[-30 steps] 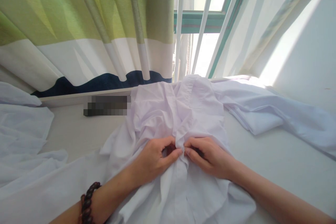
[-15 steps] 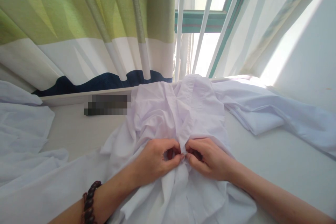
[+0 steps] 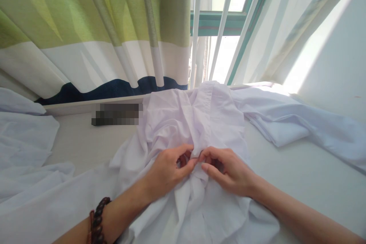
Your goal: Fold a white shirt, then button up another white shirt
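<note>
A white button-up shirt [image 3: 183,122] lies crumpled on a pale table [image 3: 300,175], collar toward the window. My left hand [image 3: 167,169] pinches the shirt's front placket with thumb and fingers closed on the cloth. My right hand [image 3: 225,169] pinches the same placket from the other side, fingertips almost touching the left ones. A dark bead bracelet [image 3: 97,219] circles my left wrist. One sleeve [image 3: 286,122] stretches out to the right.
More white cloth [image 3: 25,148] is heaped at the left of the table. A green, white and navy curtain [image 3: 94,34] hangs behind. White window bars [image 3: 220,26] and a teal window frame stand at the back. A blurred dark patch [image 3: 117,114] sits near the sill.
Both hands have shifted slightly up the placket, staying pinched together on the cloth. The folds under them have bunched a little differently.
</note>
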`<state>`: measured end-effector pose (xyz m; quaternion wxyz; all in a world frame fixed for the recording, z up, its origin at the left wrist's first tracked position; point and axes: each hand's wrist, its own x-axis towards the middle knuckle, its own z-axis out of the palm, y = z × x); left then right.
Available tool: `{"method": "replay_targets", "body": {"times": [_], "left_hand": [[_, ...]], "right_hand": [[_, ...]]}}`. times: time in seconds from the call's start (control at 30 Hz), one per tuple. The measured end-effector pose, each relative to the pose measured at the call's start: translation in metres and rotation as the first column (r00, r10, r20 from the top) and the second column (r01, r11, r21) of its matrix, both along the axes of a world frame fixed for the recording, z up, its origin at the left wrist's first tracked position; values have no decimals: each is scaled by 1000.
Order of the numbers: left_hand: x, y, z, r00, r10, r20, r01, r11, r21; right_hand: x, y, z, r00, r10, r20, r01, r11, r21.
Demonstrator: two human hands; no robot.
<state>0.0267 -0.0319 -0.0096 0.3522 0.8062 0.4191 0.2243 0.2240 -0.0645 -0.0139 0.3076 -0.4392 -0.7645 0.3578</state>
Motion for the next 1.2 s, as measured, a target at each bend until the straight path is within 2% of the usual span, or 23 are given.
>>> {"method": "replay_targets", "body": {"times": [0.13, 0.23, 0.33, 0.4, 0.5, 0.57, 0.6, 0.67, 0.73, 0.77, 0.8, 0.87, 0.9, 0.93, 0.97, 1.0, 1.03, 1.07, 1.13, 1.17, 1.2], "left_hand": [[-2, 1, 0, 997, -31, 73, 36, 997, -71], [-2, 2, -1, 993, -41, 110, 54, 992, -114], [-3, 2, -2, 990, -58, 128, 75, 988, -132], [-4, 1, -1, 991, -73, 109, 88, 988, -130], [-3, 0, 1, 993, -92, 72, 100, 988, -115], [-3, 0, 1, 993, -91, 75, 100, 988, -121], [-3, 0, 0, 993, -86, 86, 96, 987, -131], [-2, 1, -1, 991, -76, 107, 92, 984, -154], [-2, 1, -2, 992, -73, 106, 90, 982, -167], [-2, 1, -2, 993, -71, 92, 86, 982, -168], [-2, 2, -2, 995, -72, 70, 83, 982, -169], [-2, 1, 0, 997, -75, 26, 79, 983, -163], [-2, 1, 1, 997, -78, 10, 79, 985, -154], [-2, 0, 2, 996, -85, -4, 83, 986, -143], [-2, 0, 3, 996, -93, -14, 91, 988, -128], [-2, -1, 3, 995, -101, -20, 98, 989, -107], [-2, -1, 4, 994, -107, -27, 105, 991, -85], [-1, -2, 5, 993, -113, -37, 111, 992, -65], [-1, -3, 6, 992, -114, -57, 112, 993, -32], [0, -3, 7, 992, -106, -67, 105, 994, -24], [0, -3, 8, 993, -85, -80, 84, 996, -24]], "right_hand": [[-6, 4, -6, 952, -251, -174, 227, 963, -146], [-7, 8, -2, 886, -373, -275, 265, 894, -361], [-1, 11, 9, 856, -427, -290, 177, 771, -612], [6, 12, 15, 853, -426, -301, 89, 686, -722], [17, 13, 16, 851, -353, -388, -102, 615, -782], [23, 14, 12, 821, -323, -471, -211, 593, -777], [24, 15, 10, 801, -327, -501, -234, 600, -765], [25, 15, 10, 785, -352, -510, -198, 638, -745], [25, 12, 15, 831, -350, -433, -76, 699, -711], [25, 10, 19, 867, -339, -365, 11, 746, -666], [24, 7, 24, 900, -328, -288, 106, 805, -584], [23, 1, 33, 936, -323, -139, 268, 912, -311], [22, -1, 35, 938, -337, -84, 323, 935, -145], [21, -3, 35, 933, -356, -50, 357, 934, 7], [20, -4, 34, 928, -371, -32, 372, 920, 120], [19, -3, 30, 927, -375, -23, 373, 911, 176], [19, -2, 26, 933, -359, -16, 356, 919, 170], [19, 1, 21, 946, -323, -19, 323, 940, 112], [22, 7, 12, 976, -211, -52, 204, 972, -115], [24, 9, 10, 984, -160, -82, 135, 959, -248], [28, 11, 9, 987, -118, -110, 68, 923, -380]]}}
